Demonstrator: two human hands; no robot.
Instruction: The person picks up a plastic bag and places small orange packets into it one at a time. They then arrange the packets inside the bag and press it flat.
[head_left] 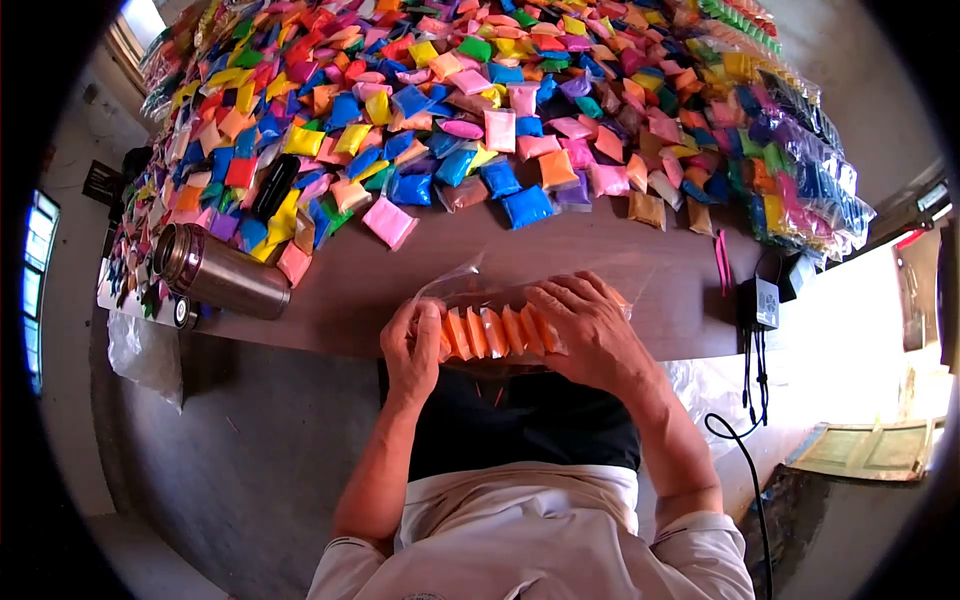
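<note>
At the table's front edge, a row of several small orange packets (488,333) stands side by side inside a clear plastic bag (455,284). My left hand (411,343) is closed on the left end of the row, with the thumb uppermost. Across the right end, my right hand (588,328) lies with its fingers bent over the bag and packets. A bit of orange shows past the right hand's fingers. The bag's loose film sticks up behind the row. My hands hide both ends of the row.
A large heap of colourful packets (465,165) covers the back of the brown table (345,285). A steel flask (225,275) lies at the left, below a black case (276,187). At right are pink strips (722,262), filled clear bags (815,185) and a black adapter (758,303) with hanging cables.
</note>
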